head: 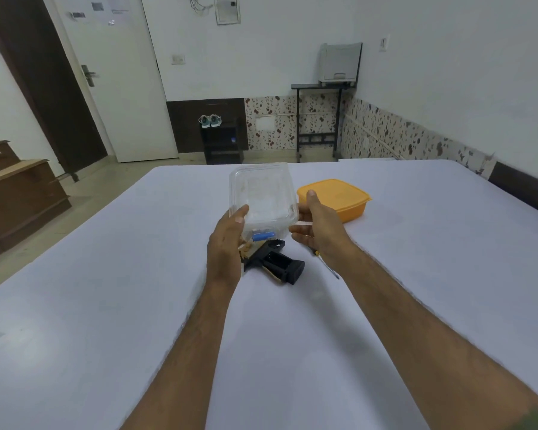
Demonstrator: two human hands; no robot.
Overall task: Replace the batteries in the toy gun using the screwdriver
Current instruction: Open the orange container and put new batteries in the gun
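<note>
Both hands hold a clear plastic container (261,193) tilted above the table, my left hand (227,237) on its left side and my right hand (319,225) on its right side. Blue batteries (263,235) lie in its lower corner. Under it on the white table lies the black toy gun (277,265) with its grip compartment uncovered. A screwdriver (326,265) with a yellow and blue handle lies just right of the gun, partly hidden by my right wrist.
An orange lidded box (342,197) sits on the table behind my right hand. The white table (106,274) stretches wide on all sides. Wooden furniture (16,193) stands off the left edge.
</note>
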